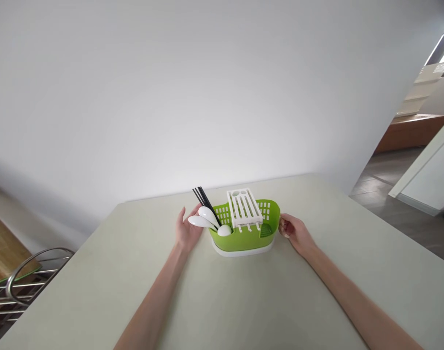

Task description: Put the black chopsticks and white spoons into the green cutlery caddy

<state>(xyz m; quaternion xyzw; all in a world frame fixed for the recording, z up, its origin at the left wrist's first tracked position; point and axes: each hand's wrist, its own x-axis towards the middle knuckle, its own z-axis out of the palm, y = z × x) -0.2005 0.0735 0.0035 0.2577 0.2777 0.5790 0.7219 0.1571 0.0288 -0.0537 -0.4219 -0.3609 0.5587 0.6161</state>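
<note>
A green plastic cutlery caddy on a white base stands on the pale table, near its far edge. A white slotted insert sits on top of it. Several white spoons and black chopsticks lean out of its left end. My left hand is at the caddy's left end, fingers stretched and apart, beside the spoons. My right hand is at the right end, fingers curled against the green wall. Whether either hand presses the caddy I cannot tell.
A white wall rises just behind the table. A metal wire rack stands low at the left. On the right a doorway opens onto a dark tiled floor and a white cabinet.
</note>
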